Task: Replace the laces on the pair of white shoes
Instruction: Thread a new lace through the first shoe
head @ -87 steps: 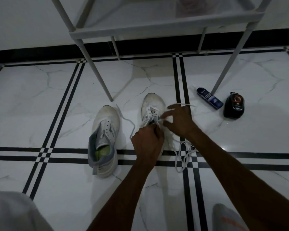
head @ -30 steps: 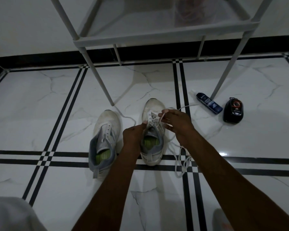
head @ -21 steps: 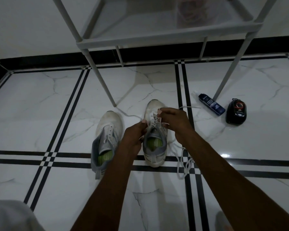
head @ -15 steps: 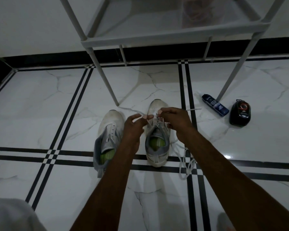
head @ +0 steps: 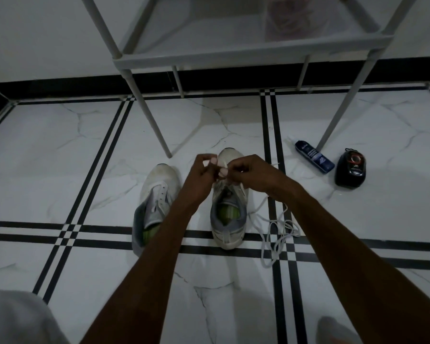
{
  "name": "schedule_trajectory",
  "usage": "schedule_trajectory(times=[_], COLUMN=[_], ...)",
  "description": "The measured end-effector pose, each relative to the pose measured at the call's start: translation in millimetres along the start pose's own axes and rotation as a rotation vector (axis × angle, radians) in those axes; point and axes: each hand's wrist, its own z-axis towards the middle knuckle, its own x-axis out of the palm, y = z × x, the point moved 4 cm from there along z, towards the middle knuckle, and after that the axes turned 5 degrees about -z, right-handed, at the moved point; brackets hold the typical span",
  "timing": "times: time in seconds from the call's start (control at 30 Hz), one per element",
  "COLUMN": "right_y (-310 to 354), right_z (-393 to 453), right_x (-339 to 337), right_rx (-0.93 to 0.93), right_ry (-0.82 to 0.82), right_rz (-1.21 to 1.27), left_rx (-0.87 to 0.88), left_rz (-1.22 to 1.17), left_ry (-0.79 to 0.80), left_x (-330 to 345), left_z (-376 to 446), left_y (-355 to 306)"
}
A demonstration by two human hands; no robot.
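Note:
Two white shoes with grey heels and green insoles stand side by side on the tiled floor. The left shoe (head: 157,202) shows bare eyelets with no lace. Over the front of the right shoe (head: 230,214) both my hands meet. My left hand (head: 201,175) pinches a white lace at its fingertips. My right hand (head: 248,173) has its fingers curled round the lace just beside it. The rest of the white lace (head: 276,229) trails off the shoe's right side and lies in loose loops on the floor.
A white metal rack (head: 233,50) stands over the floor just beyond the shoes, one leg (head: 157,130) close to the left shoe's toe. A blue bottle (head: 314,160) and a black polish container (head: 350,171) lie to the right. My knees show at the bottom corners.
Both hands have moved from the shoe's middle eyelets up toward its toe and come together, drawing the lace with them. The shoes have not moved.

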Motion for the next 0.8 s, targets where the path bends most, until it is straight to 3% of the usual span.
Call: schedule_trajectory(times=[0.23,0.43,0.67,0.8], right_y=[-8.7,-5.5,-14.1,-19.8], right_z=[3.6,-0.3,-1.6,-1.0], right_x=[-17.2,-10.0,8.9,8.1], right_rx=[-0.002,-0.154,-0.263,-0.212], right_ry=[-0.003,-0.406,-0.533,-0.532], right_rz=[-0.279,-0.467,-0.331,-0.151], left_rx=[0.044,0.081,0.076,-0.02], left_rz=[0.173,0.264,0.231,0.187], left_ry=[0.049,0.032,0.097,0.191], left_x=[0.4,-3.5,-3.8,-1.5], left_z=[2.6,7.5,5.5,3.9], left_y=[8.6,11.2,13.9,18.1])
